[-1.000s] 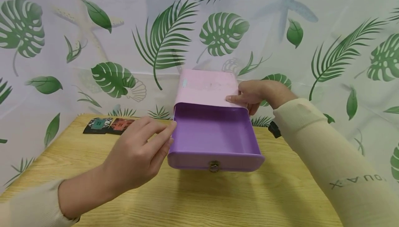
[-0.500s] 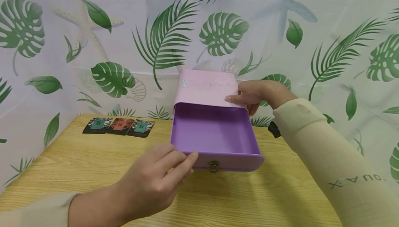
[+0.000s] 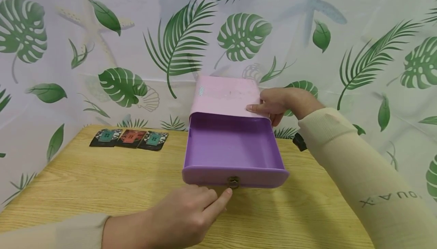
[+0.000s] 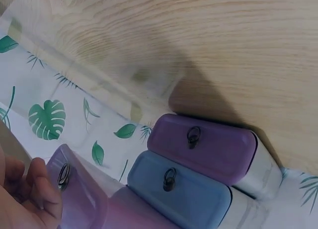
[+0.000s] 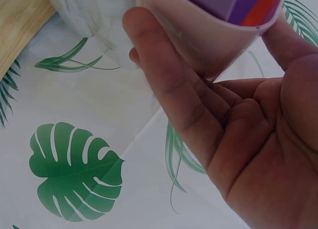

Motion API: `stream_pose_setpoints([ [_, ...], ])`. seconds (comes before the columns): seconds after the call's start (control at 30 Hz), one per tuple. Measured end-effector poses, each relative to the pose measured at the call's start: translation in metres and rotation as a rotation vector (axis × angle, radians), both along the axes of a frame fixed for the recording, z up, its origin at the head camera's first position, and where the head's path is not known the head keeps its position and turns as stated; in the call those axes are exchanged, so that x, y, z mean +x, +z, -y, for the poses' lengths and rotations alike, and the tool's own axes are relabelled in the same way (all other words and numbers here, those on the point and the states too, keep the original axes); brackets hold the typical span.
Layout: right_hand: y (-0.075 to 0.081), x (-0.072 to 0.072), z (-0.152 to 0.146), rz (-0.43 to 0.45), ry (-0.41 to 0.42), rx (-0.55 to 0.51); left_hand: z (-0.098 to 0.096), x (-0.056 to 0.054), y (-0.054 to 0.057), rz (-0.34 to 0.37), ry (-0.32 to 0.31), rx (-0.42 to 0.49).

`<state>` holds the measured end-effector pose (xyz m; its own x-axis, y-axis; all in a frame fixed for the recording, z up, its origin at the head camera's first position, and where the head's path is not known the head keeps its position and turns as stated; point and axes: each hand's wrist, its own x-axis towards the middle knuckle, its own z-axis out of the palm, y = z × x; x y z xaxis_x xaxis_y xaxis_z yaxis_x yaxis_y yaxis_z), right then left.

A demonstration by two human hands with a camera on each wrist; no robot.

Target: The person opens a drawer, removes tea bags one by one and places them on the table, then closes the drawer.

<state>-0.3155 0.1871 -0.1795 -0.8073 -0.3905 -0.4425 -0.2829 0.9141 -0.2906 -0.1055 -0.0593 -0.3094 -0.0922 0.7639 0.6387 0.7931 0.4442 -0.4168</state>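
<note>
A pink drawer box [image 3: 227, 95] stands against the backdrop with its purple drawer [image 3: 235, 177] pulled out; the visible inside looks empty. My right hand [image 3: 273, 103] grips the box's right edge, thumb on top and fingers along the side. Below the drawer front, my left hand [image 3: 191, 215] has its index fingertip at the ring pull [image 3: 233, 182]. In the left wrist view, loosely curled left fingers [image 4: 42, 189] are beside the ring and not closed round it. An orange-red piece [image 5: 261, 10] shows under the box's rim in the right wrist view.
Three dark cards [image 3: 129, 137] with teal and red house prints lie in a row at the table's back left. Below the pulled-out drawer, the left wrist view shows a blue drawer [image 4: 184, 189] and another purple drawer [image 4: 208, 147]. A leaf-print cloth [image 3: 129, 29] hangs behind the table.
My left hand has moved from the drawer's left side, down and right along its front, to the ring pull. The cards came back into view. My right hand has stayed still.
</note>
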Motion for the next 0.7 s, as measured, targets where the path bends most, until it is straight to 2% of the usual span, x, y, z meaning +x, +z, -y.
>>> stream_pose_setpoints([
  [0.17,0.000,0.001,0.001,-0.011,0.002,0.006,-0.006,-0.002,-0.007,0.062,0.043,-0.029],
  [0.33,0.000,0.001,0.001,-0.017,-0.002,0.007,-0.011,-0.008,-0.014,0.051,0.064,-0.038],
  [0.47,0.000,0.001,0.001,-0.017,-0.003,-0.002,-0.013,-0.013,-0.018,0.075,0.077,-0.026],
  [0.7,-0.001,0.002,0.000,-0.013,-0.013,-0.004,-0.017,-0.016,-0.018,0.073,0.102,-0.035],
])
